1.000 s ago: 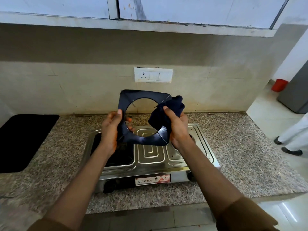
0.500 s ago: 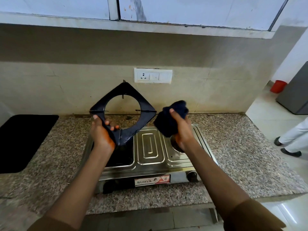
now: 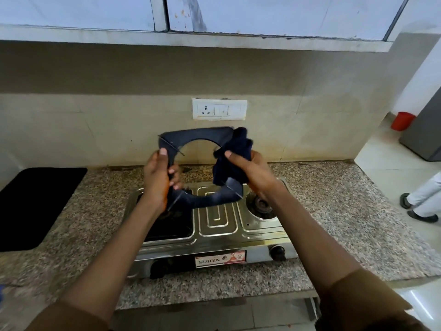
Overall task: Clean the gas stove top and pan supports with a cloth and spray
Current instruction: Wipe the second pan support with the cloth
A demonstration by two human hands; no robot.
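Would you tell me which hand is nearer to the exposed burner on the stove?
Right. The right hand, gripping the cloth, is just above the burner; the left hand holds the pan support across the stove.

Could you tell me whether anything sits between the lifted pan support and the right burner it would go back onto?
Nothing visible does. The pan support is held up above the stove by the left hand, and the right burner below lies bare.

Pan support [image 3: 198, 139] held tilted above gas stove [image 3: 218, 225]. Left hand [image 3: 158, 177] grips its left edge, thumb on top. Right hand [image 3: 253, 173] presses bunched dark cloth [image 3: 235, 151] against its right side. Stove sits on speckled bench [image 3: 334, 211]; wall socket [image 3: 219, 109] above it.
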